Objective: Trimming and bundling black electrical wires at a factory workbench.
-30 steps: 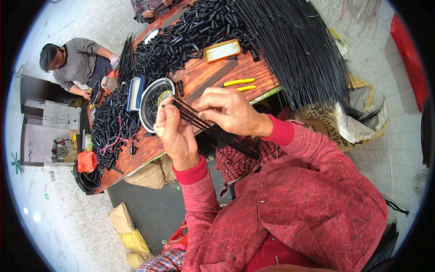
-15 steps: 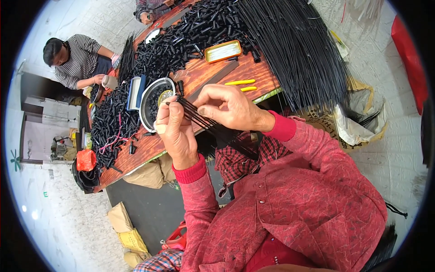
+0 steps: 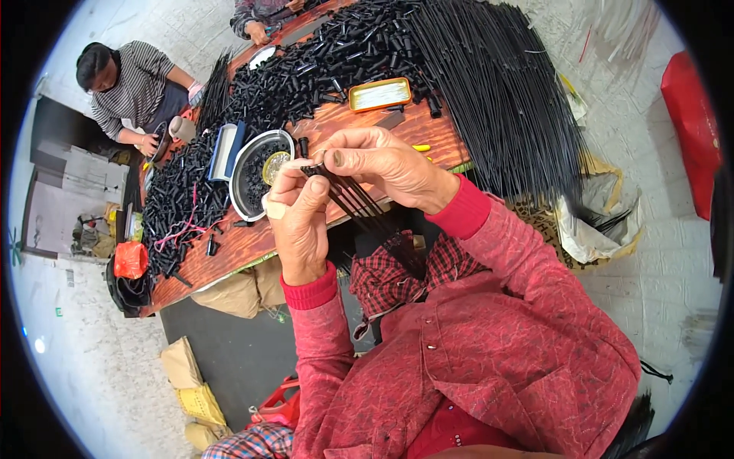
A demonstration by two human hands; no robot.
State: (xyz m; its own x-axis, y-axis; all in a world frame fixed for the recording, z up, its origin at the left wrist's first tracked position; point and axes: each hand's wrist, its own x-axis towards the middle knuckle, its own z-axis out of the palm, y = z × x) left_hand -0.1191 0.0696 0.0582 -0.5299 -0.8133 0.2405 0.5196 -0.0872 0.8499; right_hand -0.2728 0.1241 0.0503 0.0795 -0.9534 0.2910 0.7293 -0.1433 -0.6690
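Wooden worktable [image 3: 229,256] fills the upper middle, heaped with short black tubes [image 3: 306,73] and a wide fan of long black rods [image 3: 497,84]. A round metal bowl [image 3: 243,183] of small parts sits just beyond the hands, a yellow-rimmed tray [image 3: 380,93] farther back. Both hands sit slightly higher and closer together than half a second ago. The left hand [image 3: 298,222] is closed around a thin bundle of black rods [image 3: 359,206], thumb pressed against it. The right hand [image 3: 382,164] pinches the bundle's upper end between fingertips, the rods slanting down toward the lap
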